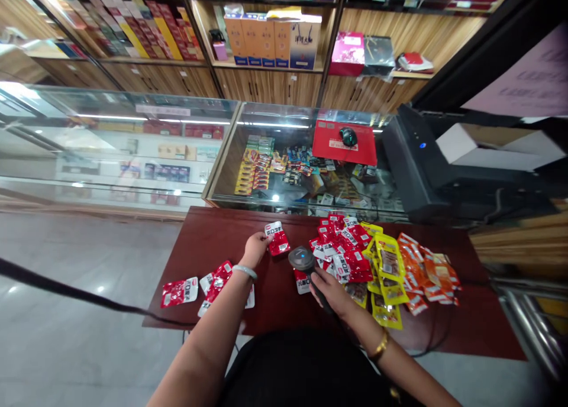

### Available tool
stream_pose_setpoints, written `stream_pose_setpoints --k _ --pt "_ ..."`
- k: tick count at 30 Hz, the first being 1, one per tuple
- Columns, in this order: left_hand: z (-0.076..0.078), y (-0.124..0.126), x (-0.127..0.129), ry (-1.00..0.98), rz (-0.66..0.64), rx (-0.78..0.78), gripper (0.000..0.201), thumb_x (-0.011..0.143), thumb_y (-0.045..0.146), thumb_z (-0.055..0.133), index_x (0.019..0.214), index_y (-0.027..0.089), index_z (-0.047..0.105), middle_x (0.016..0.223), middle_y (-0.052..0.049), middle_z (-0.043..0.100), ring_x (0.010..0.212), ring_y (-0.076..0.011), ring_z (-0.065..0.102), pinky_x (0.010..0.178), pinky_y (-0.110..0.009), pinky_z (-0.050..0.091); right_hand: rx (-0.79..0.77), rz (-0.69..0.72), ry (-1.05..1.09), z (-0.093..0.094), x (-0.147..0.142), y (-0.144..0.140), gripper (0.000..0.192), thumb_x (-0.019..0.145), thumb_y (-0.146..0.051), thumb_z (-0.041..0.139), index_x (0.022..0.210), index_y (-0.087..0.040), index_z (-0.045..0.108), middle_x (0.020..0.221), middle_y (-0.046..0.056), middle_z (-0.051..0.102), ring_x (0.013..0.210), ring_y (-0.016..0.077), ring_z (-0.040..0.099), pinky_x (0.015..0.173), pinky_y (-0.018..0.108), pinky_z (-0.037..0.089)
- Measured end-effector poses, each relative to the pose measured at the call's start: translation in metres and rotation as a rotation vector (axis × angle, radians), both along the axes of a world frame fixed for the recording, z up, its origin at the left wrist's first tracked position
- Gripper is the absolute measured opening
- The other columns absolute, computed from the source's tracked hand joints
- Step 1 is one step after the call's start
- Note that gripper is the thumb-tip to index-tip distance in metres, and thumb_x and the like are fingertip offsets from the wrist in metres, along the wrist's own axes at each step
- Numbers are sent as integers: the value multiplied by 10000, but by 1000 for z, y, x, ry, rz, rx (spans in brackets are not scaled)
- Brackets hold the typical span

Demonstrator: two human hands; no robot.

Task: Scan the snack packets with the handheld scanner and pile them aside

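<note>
My left hand (256, 249) pinches the edge of a red and white snack packet (278, 240) near the back edge of the dark red table (275, 303). In my right hand (331, 288) is a black handheld barcode scanner (302, 258), its head pointing toward that packet. Partly under the scanner lies another red packet (302, 281). A heap of red packets (341, 244) sits just beyond my right hand, beside yellow packets (389, 262) and orange packets (426, 271). Left of my left forearm rest a single red packet (178, 292) and a few overlapping red packets (216, 281), partly hidden by the arm.
A glass display counter (222, 152) stands behind the table, with a red mat (323, 138) and a computer mouse (348, 136) on top. To the right is a black machine (412, 164) with an open white box (501, 147). A black cable (89, 294) crosses at left.
</note>
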State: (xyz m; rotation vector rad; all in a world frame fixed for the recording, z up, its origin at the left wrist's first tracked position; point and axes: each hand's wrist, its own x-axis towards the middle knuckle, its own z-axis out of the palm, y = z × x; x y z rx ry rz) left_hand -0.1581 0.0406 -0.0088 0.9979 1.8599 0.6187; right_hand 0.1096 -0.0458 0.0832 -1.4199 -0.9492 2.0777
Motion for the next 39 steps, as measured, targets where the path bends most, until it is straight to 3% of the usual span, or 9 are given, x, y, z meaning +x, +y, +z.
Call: stream_pose_setpoints --k 5,11,16,19,21,26,31,35,39 --pt "7 -10 36 -84 -10 119 242 792 413 634 724 182 607 604 19 596 543 -115 528 529 -217 372 22 -9 17 6 5 -4 557 759 -764 637 897 -232 542 515 -91 504 352 71 376 349 198 292" --pt "13 -8 49 -54 -47 82 212 793 387 630 716 196 582 569 32 565 530 -116 515 539 -222 378 7 -50 50 10 16 -12 567 746 -781 634 844 -236 517 502 -94 479 345 66 351 352 205 288" --pt "12 -12 89 -218 -60 60 244 788 411 666 754 172 631 620 13 621 558 -118 551 572 -229 427 -4 -56 23 8 30 -23 573 738 -779 644 894 -241 522 496 -101 472 347 66 342 354 202 276" --pt "16 -14 115 -375 -177 14 248 774 361 701 879 137 711 768 -42 722 677 -153 637 667 -260 493 9 -37 -2 5 36 -28 566 748 -776 635 872 -237 511 494 -99 477 344 66 346 348 200 277" --pt "18 -17 120 -372 -264 9 257 774 302 710 961 129 744 910 -81 764 804 -185 682 767 -285 516 8 -30 -6 3 38 -29 571 745 -781 631 867 -237 508 495 -100 475 343 64 343 343 197 276" --pt "20 -44 78 -114 -262 83 241 849 246 634 1046 174 752 1081 -93 759 985 -214 693 909 -310 504 -10 -17 -6 -5 35 -31 560 742 -765 649 875 -240 507 505 -100 472 358 67 361 343 185 282" --pt "36 -92 5 374 -79 93 276 868 239 610 1124 177 690 1124 -104 714 1065 -228 636 976 -336 463 -26 60 -12 -10 22 -30 580 735 -765 649 940 -233 541 508 -97 478 370 73 376 347 180 291" --pt "56 -122 -42 833 29 -76 432 829 361 675 1206 161 611 1240 -163 619 1175 -317 543 1011 -414 409 -20 170 12 -11 8 -29 592 748 -760 638 965 -217 546 509 -100 486 359 64 371 344 174 296" --pt "61 -135 -74 925 44 -320 557 753 470 736 1166 127 591 1257 -208 575 1175 -376 515 957 -431 407 -8 229 25 -13 -4 -30 555 772 -738 632 929 -215 534 513 -98 493 358 57 379 348 167 297"
